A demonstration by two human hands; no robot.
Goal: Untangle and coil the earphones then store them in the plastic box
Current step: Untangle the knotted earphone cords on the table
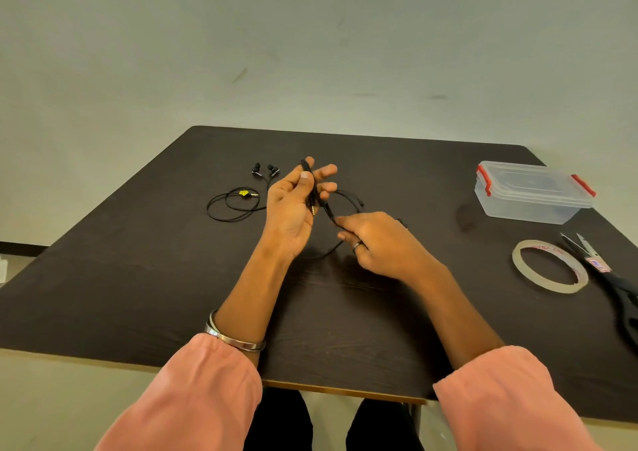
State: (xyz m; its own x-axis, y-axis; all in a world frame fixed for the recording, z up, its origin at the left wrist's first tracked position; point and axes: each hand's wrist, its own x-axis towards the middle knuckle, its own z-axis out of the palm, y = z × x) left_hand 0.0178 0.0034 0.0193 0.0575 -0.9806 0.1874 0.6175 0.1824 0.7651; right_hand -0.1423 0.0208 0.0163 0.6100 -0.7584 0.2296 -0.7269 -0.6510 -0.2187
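Head view shows the left hand [293, 205] pinching a black earphone cord [329, 214] above the table [138, 278] centre while the right hand [376, 243] grips it nearer; light, limp, snag-prone, likely best held near the plug.

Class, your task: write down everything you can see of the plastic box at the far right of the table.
The plastic box is a rectangular, see-through container that looks like clear plastic, with a flat clear lid shut on top. Red clips sit at its two short ends, folded down over the lid. Nothing can be made out inside. It stands level on the dark table, near the far right corner, beyond the tape roll and the scissors. Neither hand touches it, and nothing leans on it.
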